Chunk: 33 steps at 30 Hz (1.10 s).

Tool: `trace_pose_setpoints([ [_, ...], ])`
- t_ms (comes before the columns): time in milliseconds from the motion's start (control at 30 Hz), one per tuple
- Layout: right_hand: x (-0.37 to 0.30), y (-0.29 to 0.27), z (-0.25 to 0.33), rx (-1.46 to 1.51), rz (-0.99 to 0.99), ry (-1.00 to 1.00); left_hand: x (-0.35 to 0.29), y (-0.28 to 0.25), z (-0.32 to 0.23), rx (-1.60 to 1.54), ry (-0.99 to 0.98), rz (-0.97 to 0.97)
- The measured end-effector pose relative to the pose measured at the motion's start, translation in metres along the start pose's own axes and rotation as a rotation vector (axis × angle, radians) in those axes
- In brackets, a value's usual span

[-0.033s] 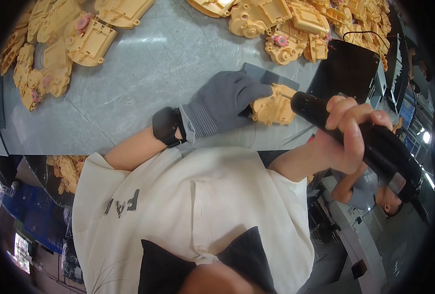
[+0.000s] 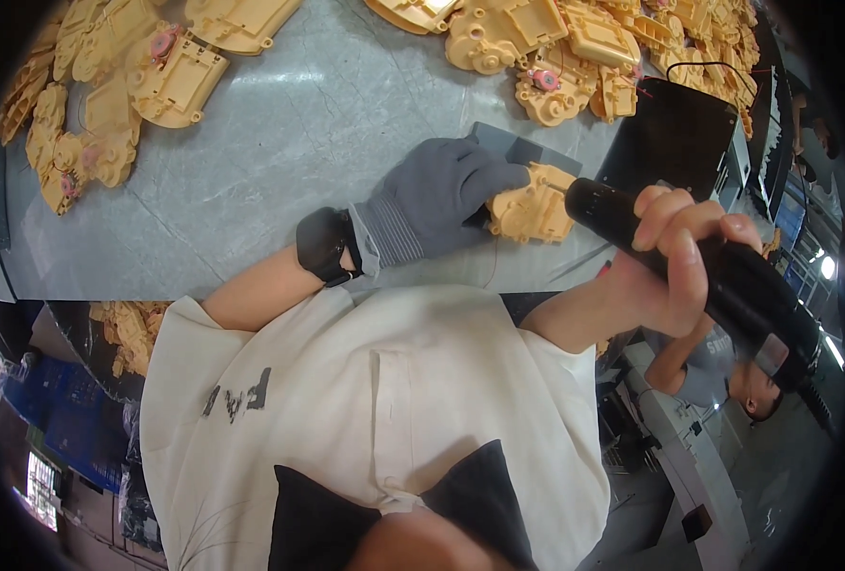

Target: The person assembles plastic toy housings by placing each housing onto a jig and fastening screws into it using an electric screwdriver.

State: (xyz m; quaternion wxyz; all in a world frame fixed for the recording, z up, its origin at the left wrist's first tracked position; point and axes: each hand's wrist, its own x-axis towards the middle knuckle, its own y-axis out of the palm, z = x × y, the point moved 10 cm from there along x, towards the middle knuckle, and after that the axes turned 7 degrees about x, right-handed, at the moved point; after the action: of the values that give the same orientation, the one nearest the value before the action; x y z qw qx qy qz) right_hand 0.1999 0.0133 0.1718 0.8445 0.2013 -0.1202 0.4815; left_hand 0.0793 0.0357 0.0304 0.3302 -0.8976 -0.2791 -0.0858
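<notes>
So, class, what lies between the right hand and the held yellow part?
In the head view, the nose of the black tool lies between the right hand and the held yellow part.

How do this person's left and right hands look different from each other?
The left hand wears a grey glove; the right hand is bare. The left grips a yellow plastic housing, while the right wraps around a black electric screwdriver. The left has its back turned upward, whereas the right shows its curled fingers. Both are holding something.
</notes>
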Motion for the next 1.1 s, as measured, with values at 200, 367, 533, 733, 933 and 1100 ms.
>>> trace_pose_setpoints([
  [200,-0.001,-0.004,0.005,-0.095,-0.086,-0.049,0.003,-0.003,0.0,-0.04,-0.012,0.023],
  [367,-0.003,-0.005,0.006,-0.071,-0.126,-0.067,0.0,-0.002,0.001,-0.003,-0.026,0.013],
  [533,-0.005,-0.007,0.006,-0.062,-0.12,-0.063,0.001,-0.003,0.0,-0.025,-0.019,0.011],
  [733,-0.006,-0.005,0.007,-0.067,-0.086,-0.076,0.0,-0.003,0.0,-0.011,-0.023,0.015],
  [933,-0.007,-0.001,0.004,-0.122,-0.075,-0.019,0.001,-0.005,-0.001,0.001,-0.029,0.015],
  [1100,-0.008,0.005,0.005,-0.132,-0.083,-0.036,0.001,-0.002,0.0,-0.015,-0.04,0.023],
])
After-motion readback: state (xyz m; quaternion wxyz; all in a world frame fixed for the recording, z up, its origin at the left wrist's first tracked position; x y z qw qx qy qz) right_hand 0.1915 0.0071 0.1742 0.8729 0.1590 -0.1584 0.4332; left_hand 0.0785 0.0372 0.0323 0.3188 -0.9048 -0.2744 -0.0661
